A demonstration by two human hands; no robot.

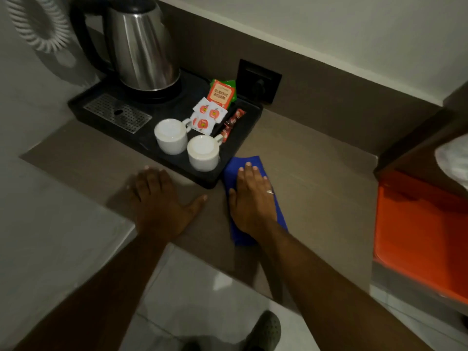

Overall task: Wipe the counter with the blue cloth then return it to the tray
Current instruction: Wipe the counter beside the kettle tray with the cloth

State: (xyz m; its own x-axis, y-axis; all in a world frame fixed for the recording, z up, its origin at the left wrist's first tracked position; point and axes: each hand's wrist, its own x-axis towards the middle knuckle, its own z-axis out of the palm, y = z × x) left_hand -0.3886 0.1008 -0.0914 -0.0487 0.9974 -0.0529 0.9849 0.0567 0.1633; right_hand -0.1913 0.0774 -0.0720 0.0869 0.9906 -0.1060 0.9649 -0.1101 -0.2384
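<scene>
Beside the tray's (215, 182) near corner: blue cloth (234, 171) flat on the counter (316, 178), pinned under the flat, spread right hand (253, 196). Left hand (159, 201) likewise splayed, empty, braced on bare counter. Risk: a wipe swung leftward could knock the tray and tip the nearest cup (203, 153).

Hotel guest room, tea-and-coffee corner. A black hospitality tray (229, 158) on a brown counter (311, 173) carries a steel electric kettle (141, 46), two upturned white cups (172, 135), and single-serve tea sachets (220, 93); a coiled white cord (38, 24) hangs on the wall.
</scene>
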